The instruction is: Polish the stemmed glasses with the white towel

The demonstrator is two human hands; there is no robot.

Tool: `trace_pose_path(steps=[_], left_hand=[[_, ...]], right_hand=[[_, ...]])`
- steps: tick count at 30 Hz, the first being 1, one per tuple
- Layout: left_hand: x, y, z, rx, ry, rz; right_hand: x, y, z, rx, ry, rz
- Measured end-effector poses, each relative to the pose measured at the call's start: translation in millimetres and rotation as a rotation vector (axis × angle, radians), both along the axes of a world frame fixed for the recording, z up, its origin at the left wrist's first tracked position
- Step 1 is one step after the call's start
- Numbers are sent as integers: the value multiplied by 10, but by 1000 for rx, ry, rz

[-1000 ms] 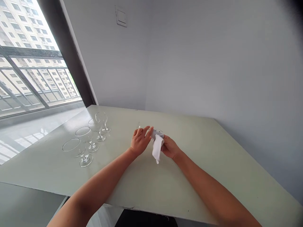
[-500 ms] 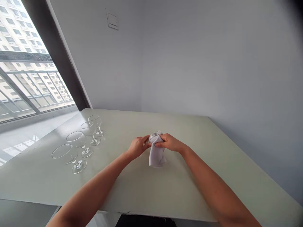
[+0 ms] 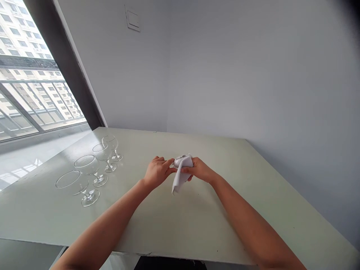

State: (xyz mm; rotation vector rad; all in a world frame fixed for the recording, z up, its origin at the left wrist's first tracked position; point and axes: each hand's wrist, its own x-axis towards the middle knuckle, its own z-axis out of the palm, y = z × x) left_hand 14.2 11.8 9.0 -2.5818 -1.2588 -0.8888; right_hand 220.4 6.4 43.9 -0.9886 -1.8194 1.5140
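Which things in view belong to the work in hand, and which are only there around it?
Seem part of the work:
white fabric cloth, held in the right fingers
clear glass object, partly covered by the cloth, held in the left fingers

Seem only around it:
four clear stemmed glasses, untouched on the pale green table
square pale wall switch

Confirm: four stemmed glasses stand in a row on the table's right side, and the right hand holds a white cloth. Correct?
No: the head view shows the row of four stemmed glasses on the left of the table. The right hand does hold the white cloth.
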Motion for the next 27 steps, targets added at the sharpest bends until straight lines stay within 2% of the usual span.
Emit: trace_pose_path(steps=[2, 4, 6, 8, 10, 11, 12, 13, 15, 17, 19, 21, 23, 25, 27], left_hand=[[6, -19, 37, -105, -41, 12], [0, -34, 82, -356, -137, -21], [-4, -40, 115, -729, -257, -154], [7, -42, 124, -1068, -351, -345], [36, -47, 111, -1221, -379, -471], [54, -51, 98, -1199, -377, -465], [72, -57, 82, -1099, -370, -403], [88, -63, 65, -930, -348, -305], [105, -69, 27, -474, -257, -93], [96, -61, -8, -74, -128, 32], [64, -38, -26, 119, -36, 63], [22, -14, -13, 121, -22, 66], [-11, -4, 31, -14, -79, 54], [-21, -17, 89, -296, -190, -7], [-4, -51, 136, -719, -293, -185]], right_hand=[[6, 6, -2, 3, -7, -4], [51, 17, 20, 16, -44, 46], [134, 22, 77, 44, -105, 142], [230, 21, 148, 64, -156, 245], [306, 24, 199, 71, -172, 302], [328, 30, 205, 72, -170, 295], [334, 40, 197, 73, -161, 260], [325, 54, 175, 69, -142, 198], [259, 86, 98, 35, -63, 28], [148, 107, 5, -32, 57, -108], [34, 104, -70, -100, 162, -145], [-35, 80, -99, -126, 204, -108], [-25, 52, -71, -83, 168, -53], [65, 33, 5, -5, 70, 20], [203, 25, 102, 40, -39, 144]])
